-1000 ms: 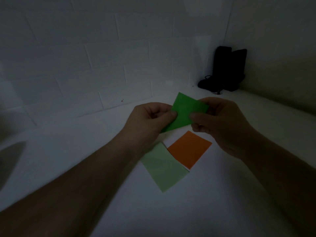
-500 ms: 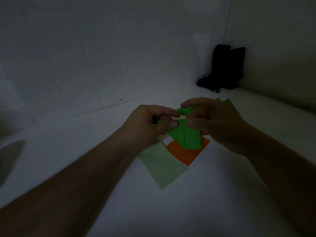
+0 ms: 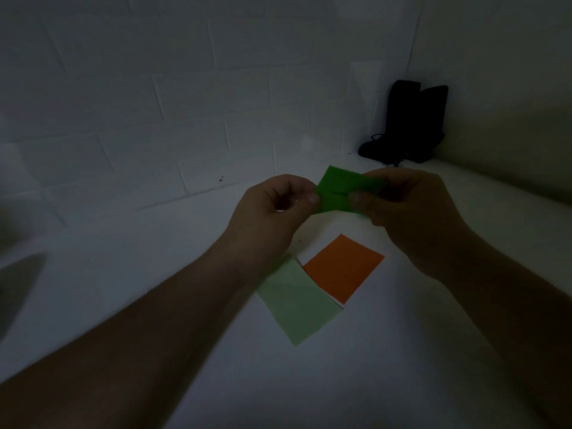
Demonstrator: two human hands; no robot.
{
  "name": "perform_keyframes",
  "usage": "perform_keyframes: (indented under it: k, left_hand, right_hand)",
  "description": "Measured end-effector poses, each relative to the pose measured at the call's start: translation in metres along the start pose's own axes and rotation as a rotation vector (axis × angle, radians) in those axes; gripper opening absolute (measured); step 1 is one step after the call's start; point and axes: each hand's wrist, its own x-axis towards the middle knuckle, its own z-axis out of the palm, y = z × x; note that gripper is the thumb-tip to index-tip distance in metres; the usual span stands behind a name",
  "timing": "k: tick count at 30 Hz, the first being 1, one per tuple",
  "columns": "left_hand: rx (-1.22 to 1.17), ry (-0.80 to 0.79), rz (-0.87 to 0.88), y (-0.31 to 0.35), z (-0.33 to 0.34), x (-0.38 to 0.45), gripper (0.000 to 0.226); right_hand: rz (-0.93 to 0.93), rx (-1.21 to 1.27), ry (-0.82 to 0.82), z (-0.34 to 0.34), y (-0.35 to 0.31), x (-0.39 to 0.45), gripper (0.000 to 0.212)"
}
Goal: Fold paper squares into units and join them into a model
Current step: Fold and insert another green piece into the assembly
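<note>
dimly lit, the white tabletop fills the lower part of the view and meets a white tiled wall along its far edge. both forearms reach in from the near edge, the left from the near left corner and the right from the near right, and they draw together toward the middle of the tabletop, with the hands lifted above it. the left hand has its back toward the camera, fingers curled in, thumb tip pressed on the left edge of the bright green paper. the right hand mirrors it, fingers curled round the far side of the paper and thumb laid on its near face, pinching the right end. the bright green paper hangs between the two hands, clear of the tabletop, already folded, with a crease line running across its middle. in the far right corner of the tabletop, against the wall, stands a black object, too dark to make out what it is. on the tabletop below the hands lies a pale green paper, flat, and just beside it toward the right an orange paper, also flat, its near left edge overlapping or touching the pale one. a sliver of white shows under the orange paper's near edge.
</note>
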Motion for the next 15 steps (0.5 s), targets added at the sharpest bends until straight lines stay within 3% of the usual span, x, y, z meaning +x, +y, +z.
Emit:
perform_keyframes:
  k: [3,9,12,15]
  left_hand:
    - [0.227,0.069,0.132,0.0025,-0.0026,-0.0028,0.008]
    - [0.047,0.046,0.119,0.0044,-0.0029,-0.0026,0.008]
    - [-0.051,0.017,0.115,0.0043,-0.0020,-0.0017,0.008]
    - [-0.117,-0.009,0.131,0.0055,-0.0006,-0.0020,0.018]
  right_hand:
    - [-0.046,-0.032,0.019,0.0005,0.0003,-0.0004,0.024]
    - [0.003,0.113,-0.105,0.0022,0.0012,-0.0034,0.026]
    - [0.046,0.251,-0.161,0.0008,-0.0004,-0.0038,0.015]
    - [0.008,0.272,-0.153,-0.0006,-0.0004,-0.0030,0.015]
